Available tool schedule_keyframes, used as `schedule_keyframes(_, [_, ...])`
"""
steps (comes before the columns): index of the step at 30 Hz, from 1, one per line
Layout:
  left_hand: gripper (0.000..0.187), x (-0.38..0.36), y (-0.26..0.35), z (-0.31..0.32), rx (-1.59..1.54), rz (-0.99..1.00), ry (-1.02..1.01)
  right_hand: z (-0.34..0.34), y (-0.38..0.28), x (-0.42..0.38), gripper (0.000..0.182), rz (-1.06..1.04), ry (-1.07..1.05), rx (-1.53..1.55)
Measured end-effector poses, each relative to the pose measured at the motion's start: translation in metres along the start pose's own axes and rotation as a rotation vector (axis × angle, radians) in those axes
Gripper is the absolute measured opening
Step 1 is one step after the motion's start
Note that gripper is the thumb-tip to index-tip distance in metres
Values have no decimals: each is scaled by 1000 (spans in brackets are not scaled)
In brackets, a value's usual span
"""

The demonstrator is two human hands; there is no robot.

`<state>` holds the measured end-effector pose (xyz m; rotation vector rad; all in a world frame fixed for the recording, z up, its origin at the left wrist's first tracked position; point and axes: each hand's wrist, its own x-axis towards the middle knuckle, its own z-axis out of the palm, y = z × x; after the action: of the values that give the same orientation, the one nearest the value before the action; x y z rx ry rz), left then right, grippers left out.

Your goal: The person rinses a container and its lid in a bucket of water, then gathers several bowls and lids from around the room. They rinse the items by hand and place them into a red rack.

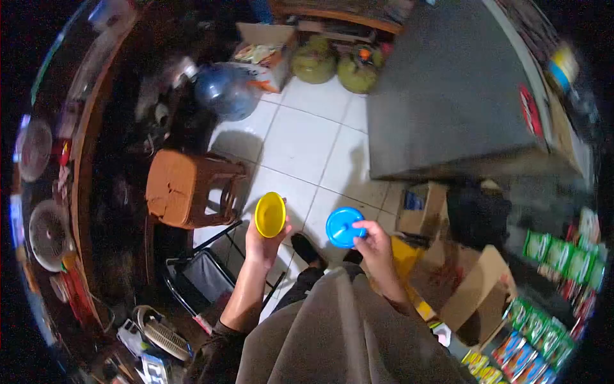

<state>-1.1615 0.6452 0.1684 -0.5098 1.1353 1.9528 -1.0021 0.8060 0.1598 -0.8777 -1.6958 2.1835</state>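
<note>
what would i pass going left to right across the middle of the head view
Orange-brown stool → yellow cup in the left hand → blue lid in the right hand → large open cardboard box → green packets

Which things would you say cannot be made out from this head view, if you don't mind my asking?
- Yellow cup, head view: its underside faces away.
- Left hand, head view: some fingers hidden behind the cup.
- Blue lid in the right hand, head view: underside turned away.
- Sachets, head view: print too small and blurred.
</note>
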Motion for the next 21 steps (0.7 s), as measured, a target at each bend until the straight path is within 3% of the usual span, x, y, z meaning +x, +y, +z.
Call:
schedule_keyframes(4, [37,7,45,-8,-144,122,138,38,-23,63,24,51,-147,57])
schedule_keyframes(9, [35,17,86,-25,-383,235,160,91,-32,135,26,82,-390,60])
schedule_keyframes(15, [34,16,130,-38,-517,445,275,155,-68,206,19,48,-659,-183])
schedule_keyframes(18, [34,-1,140,-69,-645,463,322,190,-80,227,19,57,-758,-226])
schedule_keyframes(19, [34,-9,151,-67,-696,531,418,205,-89,229,20,80,-790,-274])
schedule_keyframes(21, [34,-34,161,-93,-721,651,365,239,-90,229,25,93,-820,-214])
